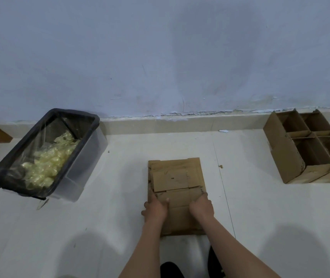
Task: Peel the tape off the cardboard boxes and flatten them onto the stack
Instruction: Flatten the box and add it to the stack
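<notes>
Both your arms reach straight forward and down from the bottom of the view, forearms bare and nearly parallel, angled slightly inward toward the stack of flattened cardboard [177, 194] on the floor [104, 227] in front of you. Your left hand [155, 208] rests palm-down on the near left part of the top sheet, fingers curled over its left edge and the thumb spread across the surface. Your right hand [201, 206] presses on the near right part, fingers wrapped around the right edge. Neither hand is closed into a fist; each grips the side of the cardboard.

Four upright open boxes [308, 146] stand grouped together near the wall [160, 57], well apart to your right. On your left sits a clear bin [76, 175] lined with a black bag, holding crumpled yellowish tape [49, 159].
</notes>
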`<state>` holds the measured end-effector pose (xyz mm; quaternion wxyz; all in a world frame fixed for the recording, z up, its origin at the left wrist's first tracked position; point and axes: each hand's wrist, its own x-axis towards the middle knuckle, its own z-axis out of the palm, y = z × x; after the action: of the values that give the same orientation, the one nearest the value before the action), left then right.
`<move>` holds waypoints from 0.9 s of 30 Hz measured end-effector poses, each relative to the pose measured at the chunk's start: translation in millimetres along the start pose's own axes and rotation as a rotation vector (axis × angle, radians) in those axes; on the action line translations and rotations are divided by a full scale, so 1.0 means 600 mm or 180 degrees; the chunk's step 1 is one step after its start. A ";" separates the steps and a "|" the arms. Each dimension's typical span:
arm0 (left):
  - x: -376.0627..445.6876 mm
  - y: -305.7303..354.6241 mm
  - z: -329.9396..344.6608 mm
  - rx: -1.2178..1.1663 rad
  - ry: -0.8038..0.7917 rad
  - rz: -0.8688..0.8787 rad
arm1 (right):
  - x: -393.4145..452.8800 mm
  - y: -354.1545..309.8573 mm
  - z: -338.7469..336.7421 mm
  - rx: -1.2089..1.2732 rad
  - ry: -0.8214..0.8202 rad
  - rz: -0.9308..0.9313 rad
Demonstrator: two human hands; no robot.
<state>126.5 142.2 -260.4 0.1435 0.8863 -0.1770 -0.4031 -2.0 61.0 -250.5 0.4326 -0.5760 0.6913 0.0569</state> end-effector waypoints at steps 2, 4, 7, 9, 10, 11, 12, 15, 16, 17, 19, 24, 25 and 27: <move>-0.006 0.003 0.001 -0.0022 0.0049 0.0036 | 0.001 0.001 0.003 0.0020 0.0003 0.0032; -0.007 0.002 0.003 0.0036 0.0071 0.0115 | -0.002 -0.001 0.006 0.0023 -0.0039 0.0129; -0.005 0.003 0.005 0.0120 0.0073 0.0104 | -0.007 -0.009 0.012 -0.0247 -0.0235 0.0248; -0.008 0.007 0.006 0.0177 0.0091 0.0048 | -0.010 -0.016 0.012 -0.0399 -0.0351 0.0268; -0.010 0.011 0.006 0.0216 0.0085 0.0017 | -0.011 -0.017 0.010 -0.0433 -0.0404 0.0278; -0.013 0.014 0.005 0.0266 0.0077 -0.0010 | -0.012 -0.017 0.006 -0.0449 -0.0464 0.0279; -0.018 0.017 0.003 0.0337 0.0094 -0.0039 | -0.012 -0.016 0.001 -0.0441 -0.0533 0.0265; -0.041 0.030 -0.011 0.0906 0.0458 0.0139 | -0.018 -0.014 -0.034 -0.0236 -0.0557 0.0160; -0.050 0.037 -0.016 0.1117 0.0607 0.0318 | -0.022 -0.013 -0.049 -0.0185 -0.0464 0.0053; -0.060 0.047 -0.023 0.1232 0.0736 0.0517 | -0.025 -0.011 -0.065 -0.0192 -0.0354 -0.0080; -0.083 0.078 -0.032 0.1264 0.0795 0.0879 | -0.033 -0.006 -0.107 -0.0337 -0.0124 -0.0334; -0.143 0.179 -0.050 0.1258 0.0522 0.1405 | -0.052 0.001 -0.220 -0.0777 0.0435 -0.0672; -0.154 0.201 -0.045 0.1282 0.0481 0.1486 | -0.054 0.003 -0.247 -0.0874 0.0561 -0.0720; -0.173 0.243 -0.028 0.1387 0.0409 0.1630 | -0.055 0.009 -0.300 -0.1059 0.0782 -0.0782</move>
<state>47.1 57.7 -123.0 0.0582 0.8465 -0.4663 -0.2500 -103.8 -16.4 -119.6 0.2481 -0.7217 0.6446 0.0465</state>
